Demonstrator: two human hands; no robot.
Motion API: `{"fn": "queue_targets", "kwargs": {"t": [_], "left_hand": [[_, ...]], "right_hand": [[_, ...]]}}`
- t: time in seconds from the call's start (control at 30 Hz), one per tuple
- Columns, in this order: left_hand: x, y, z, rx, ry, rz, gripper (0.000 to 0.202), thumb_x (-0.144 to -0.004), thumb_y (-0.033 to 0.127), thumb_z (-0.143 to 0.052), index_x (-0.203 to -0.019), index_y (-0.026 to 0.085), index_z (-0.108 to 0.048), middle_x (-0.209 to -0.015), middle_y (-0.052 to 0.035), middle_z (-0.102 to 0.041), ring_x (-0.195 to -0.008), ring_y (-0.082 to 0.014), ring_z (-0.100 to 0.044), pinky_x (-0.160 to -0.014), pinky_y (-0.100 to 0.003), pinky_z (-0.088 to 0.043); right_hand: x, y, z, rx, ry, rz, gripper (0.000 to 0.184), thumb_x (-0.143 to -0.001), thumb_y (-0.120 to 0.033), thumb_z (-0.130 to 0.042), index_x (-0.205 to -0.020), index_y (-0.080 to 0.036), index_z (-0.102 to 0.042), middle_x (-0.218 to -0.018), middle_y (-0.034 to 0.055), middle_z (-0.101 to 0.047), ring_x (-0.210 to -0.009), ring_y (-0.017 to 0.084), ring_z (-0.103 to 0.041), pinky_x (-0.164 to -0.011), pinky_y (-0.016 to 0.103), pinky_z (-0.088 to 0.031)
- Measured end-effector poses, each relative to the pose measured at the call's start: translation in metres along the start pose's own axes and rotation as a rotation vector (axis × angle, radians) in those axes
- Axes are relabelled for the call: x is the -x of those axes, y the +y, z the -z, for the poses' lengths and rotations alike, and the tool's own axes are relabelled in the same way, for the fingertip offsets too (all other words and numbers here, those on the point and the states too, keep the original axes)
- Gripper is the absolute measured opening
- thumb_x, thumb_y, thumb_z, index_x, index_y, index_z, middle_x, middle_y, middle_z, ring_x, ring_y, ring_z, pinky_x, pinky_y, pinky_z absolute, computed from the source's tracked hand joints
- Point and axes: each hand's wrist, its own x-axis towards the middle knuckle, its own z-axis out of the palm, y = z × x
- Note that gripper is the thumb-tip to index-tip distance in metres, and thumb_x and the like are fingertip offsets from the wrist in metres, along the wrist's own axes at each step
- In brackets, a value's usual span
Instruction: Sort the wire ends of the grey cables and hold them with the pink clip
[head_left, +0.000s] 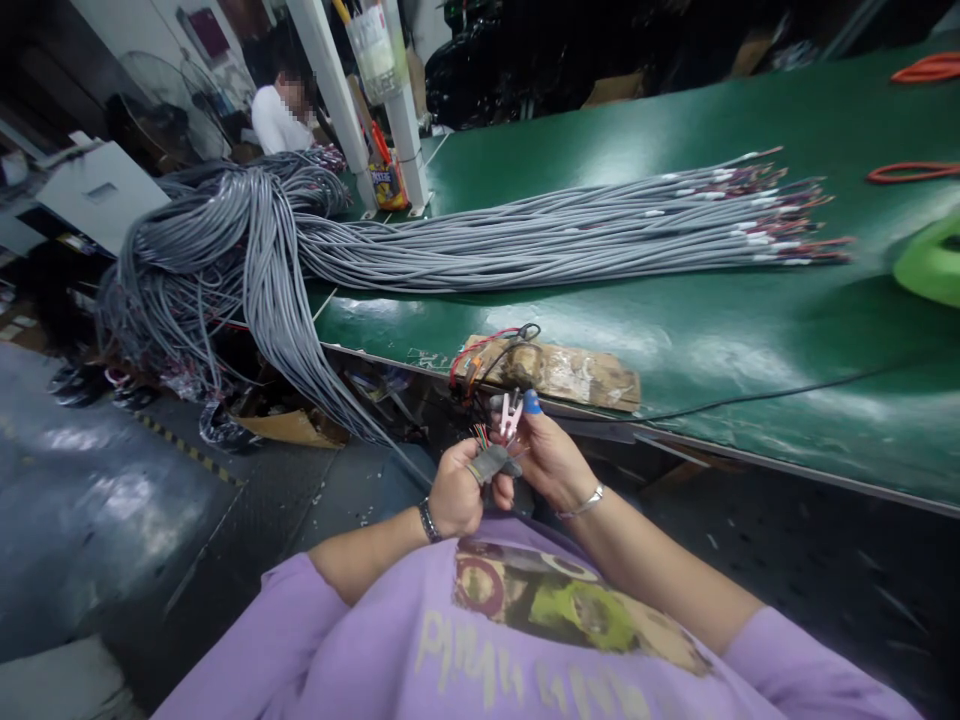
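My left hand [459, 492] is closed in front of my body, with a grey cover over its thumb. Short coloured wires [481, 434] stick up from its grip. A grey multi-core cable [409, 462] runs into this hand from the bundle on the left. Just beside it, my right hand [553, 458] has blue wrapping on one fingertip and is closed around a small pale pink V-shaped tool [511, 414]. Its kind is too blurred to name. The two hands nearly touch, and their fingers partly hide the wire ends.
A large bundle of grey cables [480, 245] lies along the green bench [675, 330] and hangs over its left edge. By the front edge sits a worn wooden block [577, 375] with red and black leads. A green object [930, 260] stands right. A person [281, 115] sits behind.
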Motion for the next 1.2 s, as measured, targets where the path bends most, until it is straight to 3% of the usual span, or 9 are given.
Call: {"fn": "queue_targets", "kwargs": {"t": [0.1,0.27,0.47,0.7,1.0,1.2], "left_hand": [[0.000,0.000,0.000,0.007,0.006,-0.004,0.056,-0.047,0.062,-0.082,-0.062,0.016,-0.053,-0.040,0.0029,-0.055,-0.029,-0.0083,-0.044,-0.033,-0.019,-0.031],[0.003,-0.001,0.001,0.010,-0.004,-0.032,0.056,-0.047,0.063,-0.082,-0.061,0.017,-0.053,-0.039,0.0032,-0.055,-0.029,-0.0084,-0.044,-0.032,-0.019,-0.032],[0.005,-0.007,0.010,-0.081,0.009,-0.136,0.055,-0.055,0.066,-0.079,-0.065,0.017,-0.057,-0.043,0.0019,-0.059,-0.033,-0.0090,-0.050,-0.036,-0.020,-0.039],[-0.001,-0.012,0.016,-0.170,0.012,-0.211,0.050,-0.066,0.063,-0.074,-0.070,0.015,-0.060,-0.049,0.0002,-0.063,-0.038,-0.0097,-0.054,-0.041,-0.021,-0.044],[-0.002,-0.010,0.008,-0.157,0.037,-0.188,0.053,-0.061,0.066,-0.075,-0.071,0.016,-0.057,-0.047,0.0018,-0.060,-0.035,-0.0097,-0.051,-0.037,-0.021,-0.041],[-0.003,-0.012,0.010,-0.171,0.035,-0.186,0.052,-0.063,0.065,-0.074,-0.070,0.016,-0.058,-0.048,0.0014,-0.060,-0.036,-0.0095,-0.051,-0.038,-0.021,-0.042]], "right_hand": [[0.000,0.001,-0.002,-0.073,0.023,0.009,0.041,-0.072,-0.060,-0.074,-0.077,-0.020,-0.067,-0.058,-0.0010,-0.063,-0.047,0.013,-0.055,-0.041,0.025,-0.047],[0.004,0.002,0.002,-0.105,-0.023,-0.023,0.048,-0.074,-0.067,-0.067,-0.078,-0.019,-0.068,-0.067,0.0022,-0.068,-0.053,0.013,-0.059,-0.049,0.025,-0.051],[0.010,-0.003,0.006,-0.019,-0.086,-0.018,0.039,-0.080,-0.058,-0.067,-0.092,-0.021,-0.070,-0.077,0.0034,-0.072,-0.063,0.017,-0.064,-0.056,0.029,-0.051],[0.008,0.003,0.009,0.024,-0.130,0.023,0.042,-0.084,-0.059,-0.061,-0.097,-0.020,-0.068,-0.068,0.0041,-0.068,-0.057,0.020,-0.063,-0.049,0.032,-0.049],[0.004,0.003,0.008,-0.054,-0.223,-0.120,0.045,-0.085,-0.063,-0.057,-0.097,-0.021,-0.065,-0.063,0.0001,-0.066,-0.042,0.017,-0.057,-0.040,0.032,-0.048],[0.003,0.005,0.010,-0.103,-0.162,-0.089,0.039,-0.083,-0.059,-0.062,-0.094,-0.022,-0.066,-0.065,0.0005,-0.068,-0.048,0.019,-0.061,-0.043,0.032,-0.051]]}}
